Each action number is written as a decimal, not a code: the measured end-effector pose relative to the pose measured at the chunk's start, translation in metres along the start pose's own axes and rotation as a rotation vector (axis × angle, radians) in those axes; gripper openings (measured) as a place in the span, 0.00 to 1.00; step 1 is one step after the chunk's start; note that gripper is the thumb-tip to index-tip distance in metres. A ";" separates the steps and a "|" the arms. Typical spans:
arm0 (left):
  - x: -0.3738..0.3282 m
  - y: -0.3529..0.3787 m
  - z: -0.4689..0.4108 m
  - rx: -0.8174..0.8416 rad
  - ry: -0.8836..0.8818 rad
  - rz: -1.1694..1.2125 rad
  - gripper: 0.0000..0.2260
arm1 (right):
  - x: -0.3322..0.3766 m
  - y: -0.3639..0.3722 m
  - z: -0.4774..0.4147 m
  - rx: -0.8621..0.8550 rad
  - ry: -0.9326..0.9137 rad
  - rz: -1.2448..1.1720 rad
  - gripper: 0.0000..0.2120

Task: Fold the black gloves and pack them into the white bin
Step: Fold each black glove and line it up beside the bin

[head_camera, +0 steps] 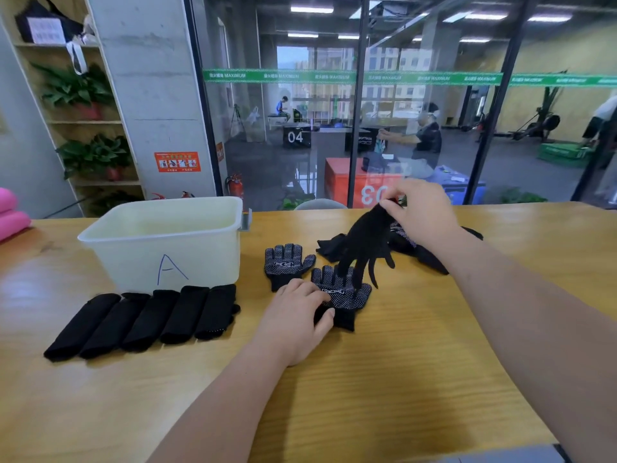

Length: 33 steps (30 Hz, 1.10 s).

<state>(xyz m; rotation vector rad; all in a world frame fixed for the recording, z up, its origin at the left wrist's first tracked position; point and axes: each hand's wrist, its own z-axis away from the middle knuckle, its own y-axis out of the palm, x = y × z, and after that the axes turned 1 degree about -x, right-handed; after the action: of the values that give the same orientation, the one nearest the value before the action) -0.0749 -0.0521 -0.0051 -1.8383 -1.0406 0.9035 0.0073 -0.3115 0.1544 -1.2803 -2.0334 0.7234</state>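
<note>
Mid-frame, the left hand (298,317), grip flat, pins a dotted glove (347,294) to the surface (400,379), seemingly so the right hand (424,212), grip pinching a dangling glove (364,242) by its cuff, can pair them, right of the white bin (163,242).

A wooden table (434,362) is set before a glass wall (283,155) crossed by a green strip (334,76). A concrete pillar (150,95) and a wooden shelf (86,122) with potted plants (76,86) are seen at left. The hall beyond is lit by ceiling lights (312,9).
</note>
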 end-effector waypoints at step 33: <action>0.004 0.000 -0.006 0.011 -0.094 0.021 0.24 | -0.007 0.111 0.090 0.400 -0.065 -0.154 0.20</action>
<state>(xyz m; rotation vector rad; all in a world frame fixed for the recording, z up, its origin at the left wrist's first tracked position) -0.0683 -0.0503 -0.0034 -1.8158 -1.0736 1.0145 0.0063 -0.2873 0.0135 -0.8732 -1.8879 1.0447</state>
